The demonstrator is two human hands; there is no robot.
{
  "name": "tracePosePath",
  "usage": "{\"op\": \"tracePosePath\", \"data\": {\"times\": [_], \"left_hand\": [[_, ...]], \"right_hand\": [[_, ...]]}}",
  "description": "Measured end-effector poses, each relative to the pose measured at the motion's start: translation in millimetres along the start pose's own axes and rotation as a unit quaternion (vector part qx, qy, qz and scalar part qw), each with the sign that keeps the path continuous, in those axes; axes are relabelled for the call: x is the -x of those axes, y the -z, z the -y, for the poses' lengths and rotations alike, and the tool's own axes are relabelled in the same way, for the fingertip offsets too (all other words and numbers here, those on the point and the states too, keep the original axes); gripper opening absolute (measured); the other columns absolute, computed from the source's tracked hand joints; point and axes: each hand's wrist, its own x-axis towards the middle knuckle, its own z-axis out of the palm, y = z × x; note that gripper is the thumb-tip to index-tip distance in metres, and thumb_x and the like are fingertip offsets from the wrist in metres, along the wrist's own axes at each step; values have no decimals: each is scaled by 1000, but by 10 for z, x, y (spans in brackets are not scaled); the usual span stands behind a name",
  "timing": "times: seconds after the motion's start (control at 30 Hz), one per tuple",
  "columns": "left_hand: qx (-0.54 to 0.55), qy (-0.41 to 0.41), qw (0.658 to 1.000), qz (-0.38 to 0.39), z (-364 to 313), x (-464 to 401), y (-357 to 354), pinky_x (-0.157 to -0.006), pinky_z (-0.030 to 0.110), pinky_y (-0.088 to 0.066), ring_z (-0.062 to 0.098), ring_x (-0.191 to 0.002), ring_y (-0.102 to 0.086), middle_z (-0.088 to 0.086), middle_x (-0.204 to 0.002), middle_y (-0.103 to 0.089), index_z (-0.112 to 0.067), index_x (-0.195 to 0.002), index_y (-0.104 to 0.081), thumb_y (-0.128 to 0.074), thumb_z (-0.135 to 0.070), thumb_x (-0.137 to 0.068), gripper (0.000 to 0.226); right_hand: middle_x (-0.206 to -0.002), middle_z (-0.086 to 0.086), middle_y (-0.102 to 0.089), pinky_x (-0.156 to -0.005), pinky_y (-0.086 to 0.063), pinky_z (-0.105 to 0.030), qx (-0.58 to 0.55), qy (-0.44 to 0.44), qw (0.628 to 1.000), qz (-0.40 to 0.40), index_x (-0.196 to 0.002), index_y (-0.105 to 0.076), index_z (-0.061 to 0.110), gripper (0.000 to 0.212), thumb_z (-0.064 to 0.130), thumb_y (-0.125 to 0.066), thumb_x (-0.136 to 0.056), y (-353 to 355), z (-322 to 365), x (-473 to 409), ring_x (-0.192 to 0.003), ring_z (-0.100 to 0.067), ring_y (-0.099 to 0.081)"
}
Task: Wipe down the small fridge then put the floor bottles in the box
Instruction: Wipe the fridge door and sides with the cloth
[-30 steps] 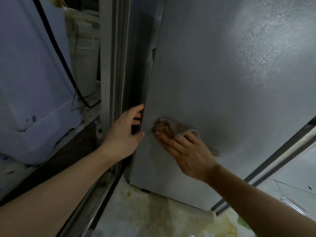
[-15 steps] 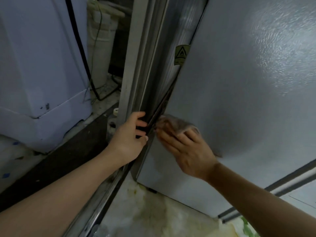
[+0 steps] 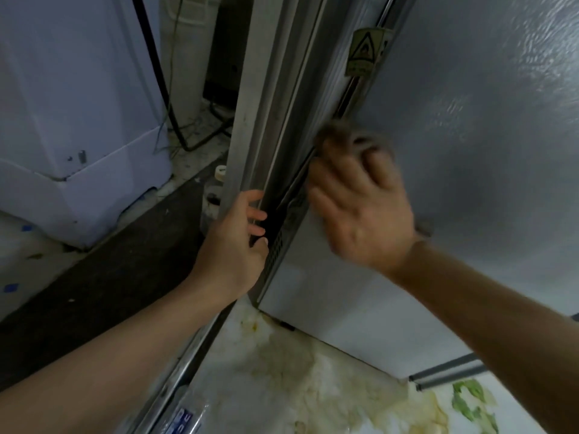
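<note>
The small fridge (image 3: 470, 136) fills the right of the view, its grey textured side panel facing me. My right hand (image 3: 360, 208) presses a brownish cloth (image 3: 347, 137) against that panel near its rear corner edge; the hand is blurred. My left hand (image 3: 233, 242) grips the fridge's back corner edge lower down, fingers curled into the dark gap. A yellow warning sticker (image 3: 365, 51) sits on the fridge's back, above the cloth. No bottles and no box are in view.
A white appliance (image 3: 72, 114) stands at left with a black cable (image 3: 156, 73) running down behind it. A metal door frame (image 3: 266, 98) rises beside the fridge. The floor (image 3: 282, 371) below is stained pale covering.
My right hand has slid the cloth upward along the fridge's rear edge. The view has shifted, showing more of the fridge's back and the warning sticker. My left hand keeps its grip.
</note>
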Motion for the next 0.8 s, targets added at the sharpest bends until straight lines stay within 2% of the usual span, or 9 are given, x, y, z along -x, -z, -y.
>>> {"op": "tracePosePath", "data": {"times": [0.07,0.17,0.27,0.4,0.53,0.63,0.7,0.73,0.8], "left_hand": [[-10,-6,1000,0,49,8,37,-74,12,-42,1,-94,-55,-10,-109,-51,-26,-137,-35,-57,0,-85,62],[-32,-9,999,3,105,0,105,-70,9,-39,-1,-92,-54,-10,-110,-51,-26,-137,-35,-56,1,-85,62],[-45,-11,999,4,114,21,154,-66,6,-38,-1,-91,-54,-9,-112,-52,-26,-137,-36,-57,0,-85,61],[-17,-11,1000,16,19,46,57,-69,7,-39,2,-93,-54,-8,-112,-52,-25,-135,-38,-58,1,-84,60],[-27,-18,999,32,-99,11,-139,-85,22,-44,10,-105,-52,-4,-119,-51,-22,-137,-36,-62,-1,-82,64],[-41,-44,996,61,-133,11,-283,-102,31,-38,12,-120,-45,-2,-135,-45,-24,-143,-27,-65,-8,-83,73],[-44,-52,995,76,-132,27,-365,-106,36,-37,15,-124,-43,-2,-140,-42,-28,-145,-23,-64,-11,-83,76],[-42,-52,995,74,-128,38,-394,-106,38,-37,16,-124,-43,-2,-140,-42,-29,-145,-22,-64,-11,-83,77],[-37,-54,996,62,-117,54,-437,-106,40,-37,17,-124,-42,-1,-140,-41,-28,-146,-21,-64,-10,-83,78]], "right_hand": [[-120,-11,-65,-89,-31,-42,-13,44,996,77,-106,-68,11,28,23,-50,-90,-141,272,147,-119,-33,-56],[-127,-3,-62,-91,-29,-39,16,89,975,201,-115,-67,20,36,31,-53,-83,-295,608,393,-120,-26,-55],[-141,-2,-51,-99,-26,-39,18,90,965,246,-134,-55,18,51,30,-50,-84,-292,720,515,-129,-23,-47],[-157,0,-22,-113,-17,-43,54,106,968,220,-150,-24,18,69,38,-49,-89,-83,413,602,-145,-22,-20],[-155,-3,-26,-116,-13,-45,44,-31,997,62,-148,-30,14,55,22,-46,-97,217,-170,693,-144,-25,-20],[-155,-4,-27,-117,-11,-46,33,-130,991,8,-147,-33,13,64,23,-57,-89,228,-250,786,-146,-27,-16],[-156,-3,-24,-116,-7,-48,10,-181,983,8,-147,-33,14,69,23,-61,-85,128,-27,898,-146,-27,-10],[-156,-1,-23,-117,-6,-48,-1,-171,985,31,-147,-32,15,69,23,-60,-84,66,127,992,-147,-27,-9],[-156,3,-24,-115,-12,-45,-8,-77,989,124,-147,-32,17,73,26,-62,-81,-30,424,1253,-144,-25,-15]]}}
